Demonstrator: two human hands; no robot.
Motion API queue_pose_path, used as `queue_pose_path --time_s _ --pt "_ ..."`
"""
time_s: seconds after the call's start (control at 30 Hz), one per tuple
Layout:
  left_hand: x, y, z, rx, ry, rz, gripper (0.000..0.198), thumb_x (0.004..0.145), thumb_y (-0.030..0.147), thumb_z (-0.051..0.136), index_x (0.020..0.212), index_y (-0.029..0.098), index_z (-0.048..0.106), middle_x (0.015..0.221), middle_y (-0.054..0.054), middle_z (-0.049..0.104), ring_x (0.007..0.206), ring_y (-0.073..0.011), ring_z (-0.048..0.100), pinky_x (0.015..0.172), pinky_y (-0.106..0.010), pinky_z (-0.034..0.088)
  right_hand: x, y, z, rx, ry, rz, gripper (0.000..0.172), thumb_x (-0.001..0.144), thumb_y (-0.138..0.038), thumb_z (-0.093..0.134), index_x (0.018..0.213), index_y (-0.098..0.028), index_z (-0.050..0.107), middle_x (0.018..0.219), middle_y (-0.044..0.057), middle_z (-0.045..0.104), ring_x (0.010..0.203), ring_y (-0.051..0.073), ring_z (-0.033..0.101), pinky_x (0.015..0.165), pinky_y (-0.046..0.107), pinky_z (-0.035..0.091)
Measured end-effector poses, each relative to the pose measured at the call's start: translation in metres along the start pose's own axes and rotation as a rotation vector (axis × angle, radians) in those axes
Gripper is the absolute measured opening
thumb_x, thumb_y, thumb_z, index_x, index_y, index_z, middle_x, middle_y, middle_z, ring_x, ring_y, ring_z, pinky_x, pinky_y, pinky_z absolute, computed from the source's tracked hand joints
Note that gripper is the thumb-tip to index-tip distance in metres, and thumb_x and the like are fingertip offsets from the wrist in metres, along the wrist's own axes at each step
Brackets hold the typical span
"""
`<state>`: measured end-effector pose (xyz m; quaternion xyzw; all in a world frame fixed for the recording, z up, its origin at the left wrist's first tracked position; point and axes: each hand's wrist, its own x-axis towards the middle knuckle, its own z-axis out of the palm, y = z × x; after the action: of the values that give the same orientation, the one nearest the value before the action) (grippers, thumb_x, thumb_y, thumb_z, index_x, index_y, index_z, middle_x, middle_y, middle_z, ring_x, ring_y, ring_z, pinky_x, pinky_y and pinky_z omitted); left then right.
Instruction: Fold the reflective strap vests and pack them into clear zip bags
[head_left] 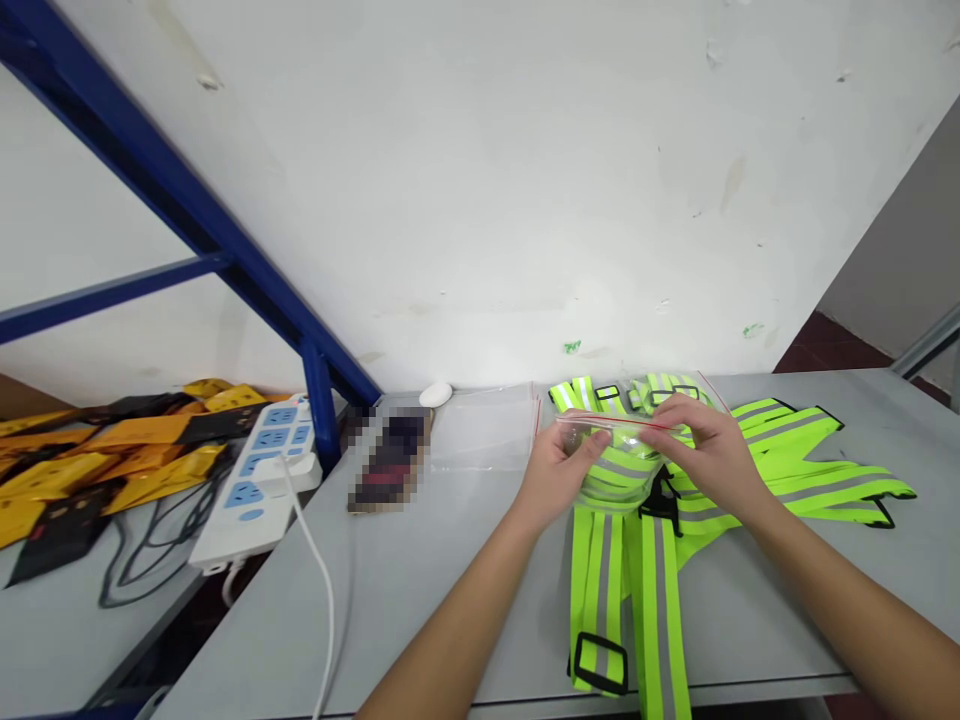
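Between my two hands is a clear zip bag [616, 470] with a red seal line, holding a rolled neon-green reflective strap. My left hand [559, 468] pinches the bag's left top edge, thumb over the front. The right top edge is gripped by my right hand [705, 450], its fingers closed along the seal. Under and around the bag lie loose neon-green reflective straps [660, 600] with grey stripes and black buckles. More straps [802, 450] spread out to the right. Behind my hands, another bagged strap roll [667, 385] rests near the wall.
Flat empty zip bags [480, 430] lie left of my hands, beside a white round object [436, 394] and a pixelated phone-like item [391, 460]. A white power strip [255, 480] with a cable stands by a blue metal frame [322, 410]. Yellow and black packets [127, 450] lie far left.
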<state>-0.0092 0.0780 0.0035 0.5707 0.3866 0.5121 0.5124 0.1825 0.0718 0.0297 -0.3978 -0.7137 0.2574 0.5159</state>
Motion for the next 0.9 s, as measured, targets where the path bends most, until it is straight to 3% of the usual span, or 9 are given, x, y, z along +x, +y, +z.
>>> queue_pose_path --time_s 0.13,0.3,0.43,0.57,0.77,0.9 --pt "-0.002 0.004 0.004 0.021 0.009 0.008 0.033 0.081 0.045 0.066 0.098 0.016 0.066 0.099 -0.006 0.07 0.095 -0.0213 0.064 0.084 -0.031 0.05 -0.002 0.0 0.0 0.001 0.0 0.008 0.024 0.085 -0.032 0.065 0.064 -0.022 0.058 0.065 0.0 0.053 0.064 0.016 0.053 0.059 0.032 0.042" --pt "-0.004 0.006 0.008 0.051 -0.015 0.028 0.033 0.082 0.046 0.064 0.095 0.016 0.063 0.091 -0.004 0.067 0.087 -0.0191 0.062 0.08 -0.03 0.049 -0.004 -0.003 0.0 -0.041 0.015 -0.005 0.011 0.078 -0.031 0.072 0.075 -0.022 0.066 0.077 0.002 0.06 0.073 0.018 0.058 0.064 0.032 0.045" --pt "-0.006 0.004 0.01 0.084 -0.062 0.043 0.034 0.087 0.047 0.057 0.098 0.016 0.061 0.092 -0.005 0.064 0.09 -0.0198 0.06 0.082 -0.032 0.048 -0.005 -0.007 -0.001 -0.079 -0.006 -0.007 0.026 0.084 -0.028 0.066 0.06 -0.021 0.057 0.065 0.0 0.054 0.062 0.015 0.053 0.058 0.031 0.041" --pt "-0.009 0.002 0.012 0.122 -0.065 0.073 0.033 0.089 0.047 0.054 0.1 0.017 0.06 0.099 -0.007 0.063 0.096 -0.021 0.06 0.086 -0.033 0.046 -0.003 -0.011 -0.003 -0.113 -0.007 -0.058 0.009 0.079 -0.029 0.071 0.076 -0.022 0.067 0.078 0.003 0.063 0.076 0.019 0.059 0.069 0.033 0.045" --pt "-0.013 0.001 0.018 0.077 -0.082 0.096 0.026 0.091 0.041 0.053 0.105 0.019 0.057 0.108 -0.008 0.062 0.101 -0.0203 0.059 0.09 -0.034 0.045 -0.005 -0.012 -0.004 -0.131 -0.048 -0.005 0.025 0.083 -0.036 0.066 0.063 -0.022 0.063 0.065 0.001 0.059 0.064 0.017 0.056 0.063 0.033 0.044" --pt "-0.012 0.004 0.019 0.038 -0.044 0.158 0.02 0.088 0.036 0.059 0.096 0.018 0.059 0.104 -0.007 0.062 0.1 -0.0186 0.06 0.088 -0.031 0.046 -0.005 -0.011 -0.004 -0.112 -0.026 -0.017 0.019 0.077 -0.042 0.073 0.073 -0.023 0.07 0.075 0.003 0.066 0.074 0.02 0.061 0.072 0.035 0.046"
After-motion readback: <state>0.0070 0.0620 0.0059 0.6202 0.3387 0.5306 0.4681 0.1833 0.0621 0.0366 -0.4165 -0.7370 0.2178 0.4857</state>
